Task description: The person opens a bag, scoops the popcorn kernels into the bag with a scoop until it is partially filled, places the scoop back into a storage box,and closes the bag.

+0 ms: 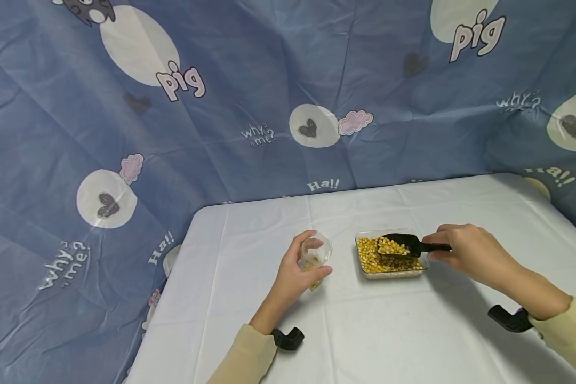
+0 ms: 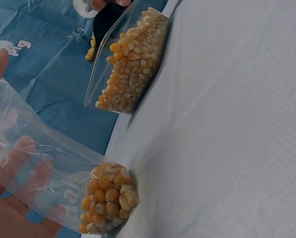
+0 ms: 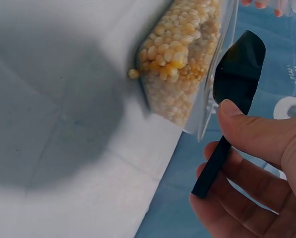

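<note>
The left hand point(image 1: 293, 274) curled its fingers and thumb round a small clear plastic bag point(image 1: 315, 256), thin and crinkled, holding it upright with its mouth open just left of the tray; in the left wrist view the bag point(image 2: 63, 178) showed a clump of round yellow corn kernels point(image 2: 107, 203) settled in its bottom corner, which rested on the bench point(image 1: 365, 330). The right hand point(image 1: 465, 253) pinched the flat, narrow handle of a black plastic scoop point(image 1: 403, 245) between thumb and curled fingers, its grip closed firmly on the handle. The scoop's rounded bowl carried a heap of kernels and sat over the tray, touching or just above the pile; which of the two could not be told. The tray point(image 1: 391, 274) was a shallow, clear rectangular plastic container, filled nearly to its rim with dry, glossy kernels point(image 1: 369, 258), and it stood on the bench between the two hands. In the right wrist view the scoop point(image 3: 235, 69) looked smooth and matte, beside the tray's transparent wall point(image 3: 207, 116). The bench was covered with a white cloth creased in straight fold lines. Behind it hung a blue fabric backdrop point(image 1: 249, 80) printed with white circles, hearts and the word "pig".
</note>
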A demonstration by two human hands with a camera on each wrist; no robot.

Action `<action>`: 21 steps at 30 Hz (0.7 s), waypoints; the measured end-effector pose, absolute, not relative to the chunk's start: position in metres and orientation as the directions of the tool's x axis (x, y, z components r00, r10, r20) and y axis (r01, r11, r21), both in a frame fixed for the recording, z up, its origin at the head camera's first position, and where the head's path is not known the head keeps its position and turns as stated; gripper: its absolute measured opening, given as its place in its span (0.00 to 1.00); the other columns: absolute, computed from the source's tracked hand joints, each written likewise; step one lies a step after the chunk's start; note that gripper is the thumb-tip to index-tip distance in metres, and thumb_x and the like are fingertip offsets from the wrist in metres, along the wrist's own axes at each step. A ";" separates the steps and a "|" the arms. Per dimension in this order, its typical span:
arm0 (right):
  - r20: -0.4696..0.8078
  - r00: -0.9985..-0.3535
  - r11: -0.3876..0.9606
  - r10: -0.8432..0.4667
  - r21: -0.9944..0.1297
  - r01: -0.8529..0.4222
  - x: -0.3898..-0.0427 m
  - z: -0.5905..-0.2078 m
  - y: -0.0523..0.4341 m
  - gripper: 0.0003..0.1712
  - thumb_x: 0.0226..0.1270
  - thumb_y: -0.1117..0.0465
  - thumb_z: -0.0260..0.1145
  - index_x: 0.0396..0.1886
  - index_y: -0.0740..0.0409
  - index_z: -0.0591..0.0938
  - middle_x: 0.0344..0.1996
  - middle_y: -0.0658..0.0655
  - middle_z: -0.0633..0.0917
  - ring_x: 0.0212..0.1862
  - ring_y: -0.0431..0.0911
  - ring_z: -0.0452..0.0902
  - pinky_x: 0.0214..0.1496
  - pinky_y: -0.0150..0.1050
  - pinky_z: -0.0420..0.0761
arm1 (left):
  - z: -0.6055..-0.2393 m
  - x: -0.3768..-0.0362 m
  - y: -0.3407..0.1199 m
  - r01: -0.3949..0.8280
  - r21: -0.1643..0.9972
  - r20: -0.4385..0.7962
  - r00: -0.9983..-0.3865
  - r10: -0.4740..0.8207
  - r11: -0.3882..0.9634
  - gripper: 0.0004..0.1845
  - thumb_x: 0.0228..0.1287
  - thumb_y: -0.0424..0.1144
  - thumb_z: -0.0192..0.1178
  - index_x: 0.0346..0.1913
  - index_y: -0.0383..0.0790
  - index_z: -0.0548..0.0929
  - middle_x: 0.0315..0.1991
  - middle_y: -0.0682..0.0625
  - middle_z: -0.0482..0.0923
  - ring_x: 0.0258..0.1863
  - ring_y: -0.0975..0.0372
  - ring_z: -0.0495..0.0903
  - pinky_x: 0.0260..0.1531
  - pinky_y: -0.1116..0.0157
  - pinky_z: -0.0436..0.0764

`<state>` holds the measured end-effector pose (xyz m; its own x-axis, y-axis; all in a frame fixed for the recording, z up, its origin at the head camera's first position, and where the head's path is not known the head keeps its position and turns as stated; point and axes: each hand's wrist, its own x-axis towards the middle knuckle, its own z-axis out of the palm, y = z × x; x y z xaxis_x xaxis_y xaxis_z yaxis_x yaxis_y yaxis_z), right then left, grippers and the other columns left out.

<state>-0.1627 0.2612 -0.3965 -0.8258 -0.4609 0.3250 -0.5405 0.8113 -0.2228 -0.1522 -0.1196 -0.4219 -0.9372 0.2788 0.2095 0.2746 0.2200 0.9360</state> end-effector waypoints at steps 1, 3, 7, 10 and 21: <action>0.327 -0.825 0.811 -0.460 -0.224 -0.541 -0.162 -0.396 0.261 0.18 0.50 0.61 0.82 0.43 0.50 0.91 0.31 0.42 0.84 0.24 0.31 0.73 0.23 0.33 0.71 | -0.422 -0.152 -0.120 0.274 0.936 0.209 -0.937 0.280 0.220 0.43 0.58 0.36 0.75 0.74 0.43 0.64 0.62 0.41 0.76 0.68 0.52 0.68 0.68 0.42 0.59; 0.329 -0.826 0.810 -0.459 -0.226 -0.540 -0.162 -0.395 0.259 0.18 0.50 0.61 0.82 0.44 0.50 0.91 0.32 0.42 0.84 0.24 0.31 0.73 0.23 0.33 0.72 | -0.422 -0.152 -0.120 0.272 0.937 0.206 -0.938 0.280 0.220 0.43 0.58 0.36 0.75 0.74 0.43 0.64 0.62 0.41 0.76 0.68 0.51 0.68 0.68 0.42 0.60; 0.330 -0.828 0.815 -0.453 -0.224 -0.535 -0.162 -0.394 0.256 0.18 0.51 0.60 0.82 0.44 0.49 0.91 0.33 0.43 0.85 0.25 0.32 0.74 0.24 0.34 0.72 | -0.422 -0.152 -0.120 0.268 0.939 0.203 -0.937 0.283 0.216 0.42 0.59 0.36 0.74 0.74 0.42 0.64 0.63 0.40 0.76 0.67 0.50 0.69 0.66 0.41 0.61; 0.334 -0.830 0.819 -0.447 -0.222 -0.530 -0.161 -0.394 0.253 0.17 0.51 0.59 0.81 0.44 0.49 0.91 0.33 0.42 0.85 0.25 0.32 0.73 0.23 0.34 0.71 | -0.422 -0.152 -0.120 0.270 0.939 0.204 -0.936 0.286 0.214 0.42 0.60 0.36 0.74 0.74 0.43 0.64 0.63 0.40 0.76 0.67 0.50 0.69 0.66 0.41 0.61; 0.395 -0.810 0.817 -0.434 -0.208 -0.538 -0.160 -0.390 0.242 0.18 0.52 0.56 0.81 0.45 0.47 0.90 0.32 0.39 0.82 0.23 0.31 0.68 0.22 0.34 0.67 | -0.421 -0.152 -0.119 0.281 0.937 0.217 -0.933 0.287 0.206 0.42 0.59 0.35 0.74 0.74 0.43 0.65 0.62 0.39 0.76 0.67 0.49 0.69 0.67 0.41 0.60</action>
<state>-0.1604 0.2424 -0.3900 -0.8100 -0.4337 0.3947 -0.5384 0.8167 -0.2077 -0.1518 -0.1194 -0.4213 -0.9331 0.2866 0.2171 0.2814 0.2061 0.9372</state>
